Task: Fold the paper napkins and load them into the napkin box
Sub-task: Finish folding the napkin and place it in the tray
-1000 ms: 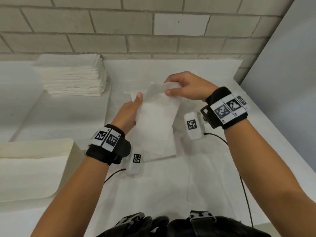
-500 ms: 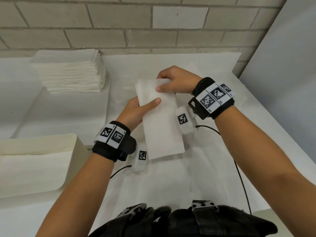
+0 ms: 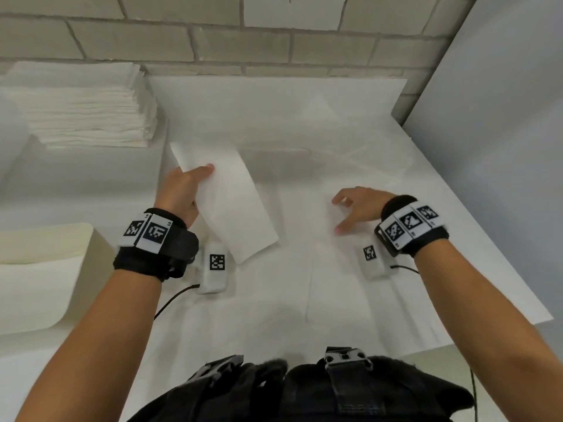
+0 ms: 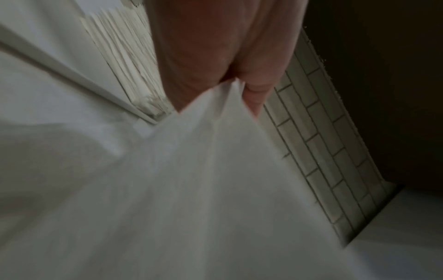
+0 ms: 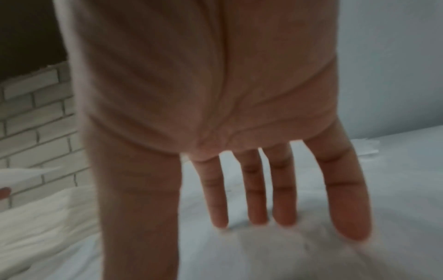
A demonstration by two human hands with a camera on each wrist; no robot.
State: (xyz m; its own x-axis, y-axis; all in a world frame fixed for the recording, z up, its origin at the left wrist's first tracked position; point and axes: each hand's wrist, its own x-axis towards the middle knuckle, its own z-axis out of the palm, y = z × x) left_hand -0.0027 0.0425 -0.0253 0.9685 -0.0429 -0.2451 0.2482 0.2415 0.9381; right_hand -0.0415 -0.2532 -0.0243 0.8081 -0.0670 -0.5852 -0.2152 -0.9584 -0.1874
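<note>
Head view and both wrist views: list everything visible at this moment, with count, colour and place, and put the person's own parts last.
folded napkin: one, white, held above the table left of centre
napkin stack: one pile, white, far left by the wall
napkin box: one, cream, near left edge
paper sheet: one, white, covering the table
brick wall: pale grey, behind the table
grey panel: one, on the right
black harness: bottom centre, on the person's chest
wrist bands: two, black with tags, one per wrist
left hand: grips the folded napkin, thumb on top
right hand: holds nothing, fingers spread over the sheet
</note>
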